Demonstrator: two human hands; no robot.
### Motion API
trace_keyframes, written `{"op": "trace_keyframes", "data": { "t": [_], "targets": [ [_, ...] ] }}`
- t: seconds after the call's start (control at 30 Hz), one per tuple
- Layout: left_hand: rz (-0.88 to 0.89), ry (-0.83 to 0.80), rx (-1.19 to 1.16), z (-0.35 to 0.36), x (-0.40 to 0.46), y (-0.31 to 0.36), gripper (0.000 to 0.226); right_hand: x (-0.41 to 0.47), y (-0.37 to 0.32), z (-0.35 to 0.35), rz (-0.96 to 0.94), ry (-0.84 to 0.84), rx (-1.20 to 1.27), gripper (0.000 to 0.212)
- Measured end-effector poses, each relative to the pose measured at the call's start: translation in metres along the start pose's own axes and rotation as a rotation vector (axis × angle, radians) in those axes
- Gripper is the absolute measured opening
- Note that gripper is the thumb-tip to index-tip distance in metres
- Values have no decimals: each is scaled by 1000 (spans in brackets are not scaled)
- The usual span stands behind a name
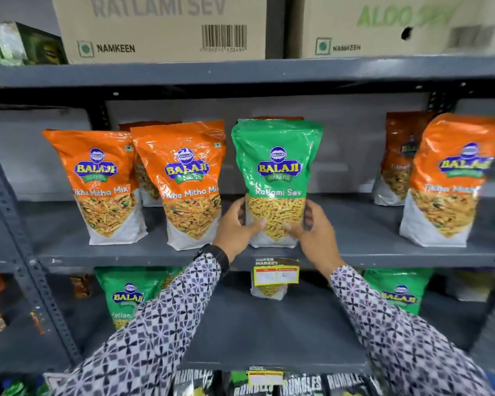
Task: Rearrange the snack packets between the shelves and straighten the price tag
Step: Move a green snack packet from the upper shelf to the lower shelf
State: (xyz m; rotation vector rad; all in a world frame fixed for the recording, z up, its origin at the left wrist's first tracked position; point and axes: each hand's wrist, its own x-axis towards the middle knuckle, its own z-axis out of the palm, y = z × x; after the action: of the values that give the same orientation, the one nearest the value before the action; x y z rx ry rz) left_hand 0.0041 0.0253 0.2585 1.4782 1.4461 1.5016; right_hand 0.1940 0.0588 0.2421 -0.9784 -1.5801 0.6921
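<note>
Both hands clamped on the green Ratlami Sev packet (276,181), standing upright on the middle shelf (355,254), base touching the shelf near the front lip: left hand (236,227) wrapping the lower left edge, right hand (312,230) gripping the lower right, thumbs across the clear window full of thin yellow sev. Just left of it, an orange Tikha Mitha Mix packet (187,184) showing a mixed namkeen with green peas through its window, then another orange Tikha Mitha Mix packet (103,187) further left, with one more tucked behind between them. Way off to the right, well apart, a blurry orange packet (446,181) with a darker one (395,158) behind it. Hanging off the shelf edge right below the hands, a yellow price tag (276,272), sitting a bit tilted, print too blurred to read. On the lower shelf (269,338), a green Balaji packet (126,295) on the left, partly hidden by a patterned sleeve (160,338), another green packet (397,290) on the right, plus a small sev pack (269,291) peeking out behind the tag. Up top, two cardboard cartons: Ratlami Sev carton (160,27) and Aloo Sev carton (397,27), contents not visible.
</note>
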Motion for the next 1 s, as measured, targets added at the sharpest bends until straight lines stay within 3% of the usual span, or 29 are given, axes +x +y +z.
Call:
{"op": "trace_keyframes", "data": {
  "t": [0.33,0.5,0.8,1.0],
  "targets": [
    [160,45,25,-17,-68,27,73,-54,-29,-23,-100,45,157,60],
    [122,40,-15,-21,-125,1,69,-109,-19,-25,-55,6,146,61],
    [-230,-56,142,-18,-193,-139,70,-201,85,13,309,-186,27,61],
    [-422,-81,170,-7,-183,-216,68,-203,153,55,455,-289,-109,58]
  ]
}}
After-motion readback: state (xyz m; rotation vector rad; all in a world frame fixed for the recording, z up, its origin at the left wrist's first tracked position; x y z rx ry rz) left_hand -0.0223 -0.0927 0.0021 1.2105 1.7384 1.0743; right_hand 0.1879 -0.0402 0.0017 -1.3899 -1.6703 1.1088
